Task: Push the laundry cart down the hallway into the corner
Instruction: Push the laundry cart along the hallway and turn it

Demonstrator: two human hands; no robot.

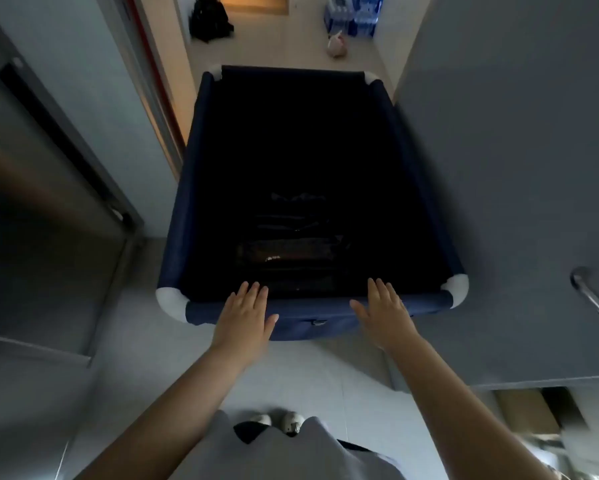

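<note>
My left hand (pixel 244 315) and right hand (pixel 383 315) lie flat, fingers spread, on the near rail of the laundry cart (pixel 194 202). Neither is curled round it, so I am pressing, not gripping. The cart stands directly in front of my feet, filling the hallway from wall to wall.

With open palms I judge I have poor steering: an uneven push could swing the cart's far right corner cap (pixel 372 77) into the grey wall (pixel 499 133) that sits just beside it, or its left side into the door frame (pixel 159 109) close on that flank. The palms could also slip off the fabric-covered rail if the wheels catch.

Inside the cart it is very dark. Something dark and folded lies at the bottom nearer my side, but I cannot tell what it is.

Beyond the cart's far rail, a pale bag (pixel 338 46) lies on the floor close ahead, likely in the path. Further off are a black bag (pixel 210 19) to its left and packs of bottled water (pixel 355 15) behind it.
</note>
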